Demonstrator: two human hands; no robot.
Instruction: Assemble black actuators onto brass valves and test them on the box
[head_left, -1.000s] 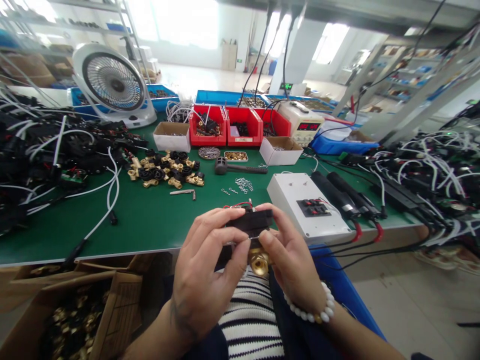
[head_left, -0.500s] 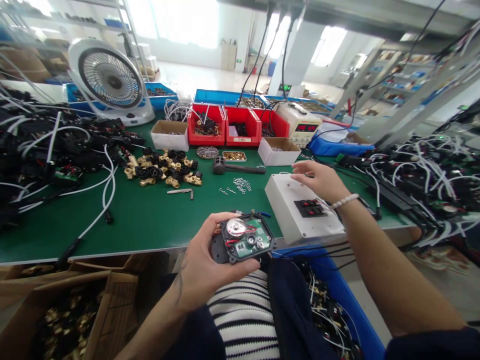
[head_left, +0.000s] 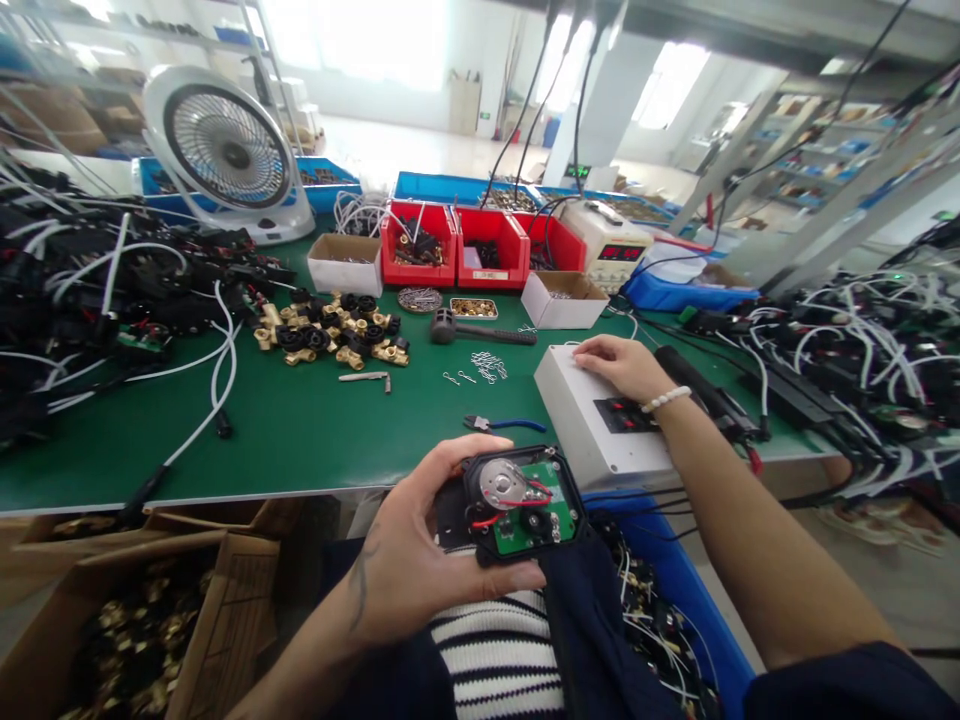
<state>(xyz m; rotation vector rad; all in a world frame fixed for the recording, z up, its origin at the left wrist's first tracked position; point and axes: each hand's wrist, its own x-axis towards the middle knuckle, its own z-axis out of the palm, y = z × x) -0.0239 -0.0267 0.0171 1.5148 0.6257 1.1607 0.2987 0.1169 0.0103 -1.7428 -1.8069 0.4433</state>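
Observation:
My left hand [head_left: 424, 545] grips a black plastic housing [head_left: 491, 555] from its left side, just past the table's front edge. Inside the open housing lie a round silver motor [head_left: 501, 484], red wires and a green circuit board [head_left: 551, 490]. On the right, my right hand [head_left: 622, 367] has its fingertips drawn together at the top of a white box [head_left: 574, 410]. What lies under those fingertips is too small to make out. A black and red terminal block [head_left: 619, 415] sits on the box, partly behind my wrist. Blue-handled cutters [head_left: 506, 425] lie beyond the housing.
A black mallet [head_left: 480, 330], metal clips [head_left: 489, 367] and brass fittings [head_left: 322, 330] lie on the green table [head_left: 285, 435]. Red bins [head_left: 491, 250], a power supply [head_left: 604, 240] and a fan [head_left: 229, 150] stand behind. Cabled units [head_left: 885, 350] crowd the right; a blue bin [head_left: 720, 640] stands below.
My right hand has come down onto the white box, its fingers closing together. The housing in my left hand has moved slightly right and toward me, and the cutters now show fully.

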